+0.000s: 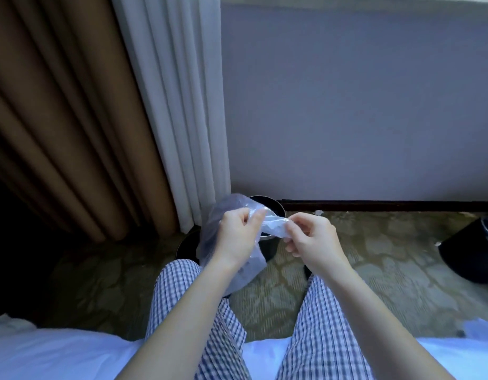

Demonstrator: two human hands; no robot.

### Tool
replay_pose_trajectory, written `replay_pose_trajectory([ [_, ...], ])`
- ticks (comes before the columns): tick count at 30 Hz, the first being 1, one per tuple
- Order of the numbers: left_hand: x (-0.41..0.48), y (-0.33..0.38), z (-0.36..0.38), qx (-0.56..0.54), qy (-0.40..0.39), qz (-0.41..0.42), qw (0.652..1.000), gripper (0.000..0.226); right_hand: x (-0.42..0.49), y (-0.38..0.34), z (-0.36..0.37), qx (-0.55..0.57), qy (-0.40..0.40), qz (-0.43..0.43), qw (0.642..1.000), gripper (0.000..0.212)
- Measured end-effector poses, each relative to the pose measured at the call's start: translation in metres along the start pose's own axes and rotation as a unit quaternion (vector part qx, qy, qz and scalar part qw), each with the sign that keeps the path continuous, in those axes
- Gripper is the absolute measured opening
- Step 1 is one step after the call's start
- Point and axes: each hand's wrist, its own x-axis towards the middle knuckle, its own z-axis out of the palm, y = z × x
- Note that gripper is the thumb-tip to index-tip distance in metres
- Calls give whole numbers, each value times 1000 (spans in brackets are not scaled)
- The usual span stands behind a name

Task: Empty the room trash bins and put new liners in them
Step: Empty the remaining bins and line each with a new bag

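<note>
Head view: a person sits on the edge of a white bed (59, 352), knees in checked trousers (319, 338) pointing toward a dark bin (270, 245) on the patterned carpet (374, 256). Both hands are raised in front of the bin and hide most of it. The left hand (237, 237) has its fingers curled round a clear liner (226, 212), bunching the film in its fist. The right hand (311, 239) pinches a twisted edge of the same liner between thumb and fingertips, so a short stretch of plastic runs taut between the two hands, above the bin's rim. The rest of the liner billows up behind the left hand and hangs down past the wrist, in front of the bin's left side, its lower end near the left knee. It is not inside the bin.

A white sheer (177, 105) hangs just left of the bin, with a brown curtain (59, 119) further left. A pale wall (361, 105) with a dark baseboard (388, 205) stands behind the bin. Far right of the bin, well apart from it, a second bin (462, 256) stands at the picture's edge; the wide lens makes it look tilted.
</note>
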Motion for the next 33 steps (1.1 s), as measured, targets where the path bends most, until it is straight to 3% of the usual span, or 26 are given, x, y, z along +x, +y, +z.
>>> replay_pose_trajectory([
  [6,4,-24,-12,34,-5,-47,998,52,13,11,-10,164,34,123,978,28],
  [9,5,-37,-18,63,-58,-71,994,51,18,13,-9,225,52,169,958,27],
  [12,6,-42,-21,176,-151,-110,967,44,23,12,-5,241,52,173,953,25],
  [14,8,-38,-18,296,-165,-117,933,32,27,10,-3,251,25,172,952,23],
  [16,9,-31,-14,358,-103,-78,925,16,31,7,0,254,-8,172,952,23],
  [18,8,-23,-7,367,-38,7,930,30,34,6,3,253,-25,165,953,21],
  [20,7,-19,-1,365,-41,88,926,37,36,5,7,253,-29,155,955,20],
  [23,4,-20,11,440,-50,161,882,38,40,3,14,251,-25,153,956,23],
  [25,3,-20,15,472,-6,204,858,29,43,4,17,232,-18,152,961,25],
  [29,4,-21,12,539,41,239,807,33,51,7,18,148,12,132,980,29],
  [33,5,-25,9,546,-13,188,816,38,60,5,13,33,52,95,994,31],
])
